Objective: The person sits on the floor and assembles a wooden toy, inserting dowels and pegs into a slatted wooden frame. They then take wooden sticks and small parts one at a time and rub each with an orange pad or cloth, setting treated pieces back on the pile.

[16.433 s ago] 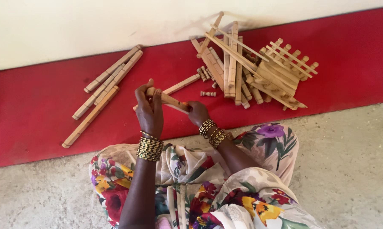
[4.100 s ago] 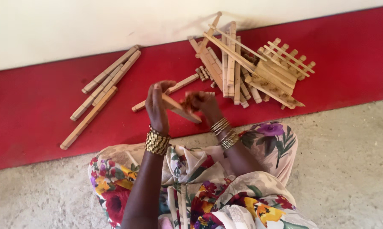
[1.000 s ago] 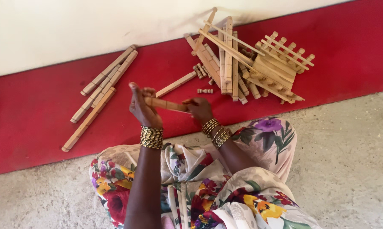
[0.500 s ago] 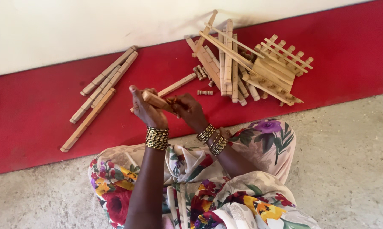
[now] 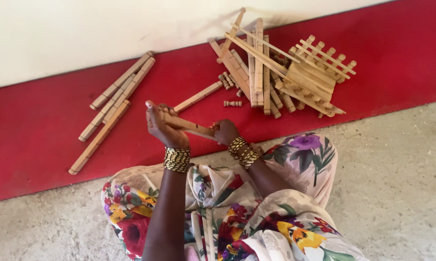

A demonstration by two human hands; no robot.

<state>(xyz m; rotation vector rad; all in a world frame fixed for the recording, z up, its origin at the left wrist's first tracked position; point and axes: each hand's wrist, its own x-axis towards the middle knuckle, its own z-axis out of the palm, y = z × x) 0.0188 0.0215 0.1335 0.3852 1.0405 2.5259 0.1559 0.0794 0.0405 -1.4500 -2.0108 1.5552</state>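
Wooden stick (image 5: 189, 126) is being gripped over the red strip (image 5: 34, 130), left hand (image 5: 164, 126) and right hand (image 5: 226, 131) closing fingers around its ends; uneven pressure is risking a slip or snap.

Pale wooden slat (image 5: 189, 126), long and narrow, flat-sided, held above the red strip of floor. Lies nearly level, left end a bit higher, running from about 10 o'clock to 4 o'clock. Left end is wrapped inside the left hand (image 5: 162, 128), right end pinched in the right hand (image 5: 226, 131). Middle stretch bare, light tan grain showing.
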